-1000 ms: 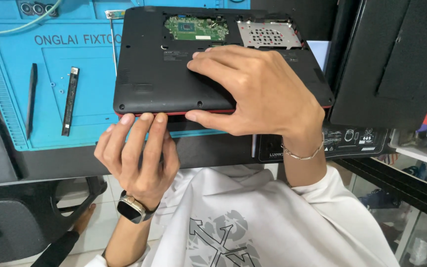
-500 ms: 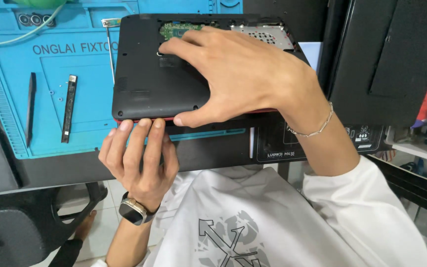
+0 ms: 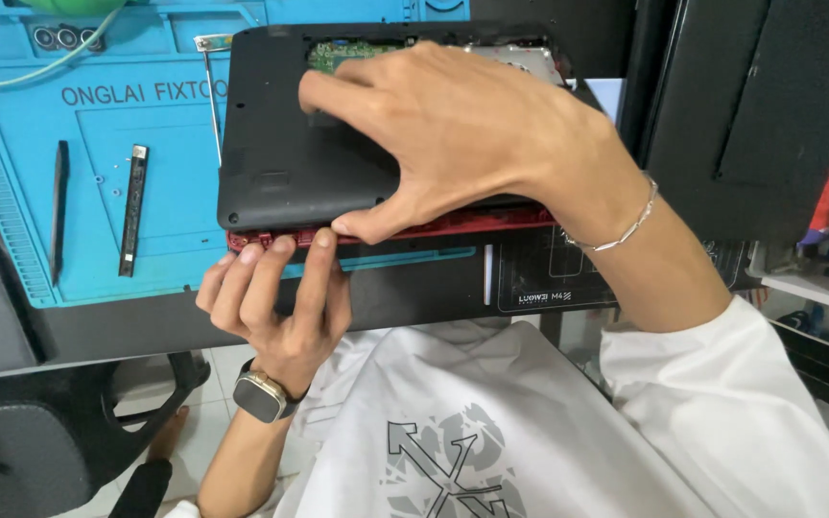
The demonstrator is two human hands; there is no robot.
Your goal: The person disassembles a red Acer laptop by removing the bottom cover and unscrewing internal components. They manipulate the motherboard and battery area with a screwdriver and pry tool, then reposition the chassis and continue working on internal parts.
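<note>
The laptop (image 3: 309, 173) lies upside down at the centre top of the frame on the blue mat (image 3: 146, 144); its black bottom cover is partly lifted, a red edge showing beneath; the right hand (image 3: 462, 134) spreads over the cover, thumb under its lip; the left hand (image 3: 275, 297) presses fingertips against the red edge; separation looks begun, not finished.

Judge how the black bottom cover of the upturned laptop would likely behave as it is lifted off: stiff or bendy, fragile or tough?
The bottom cover is a thin, wide plastic shell with cut-outs, so it would probably flex. Along the red edge where both hands pry, it looks clipped and could crack if forced. It seems light.
</note>
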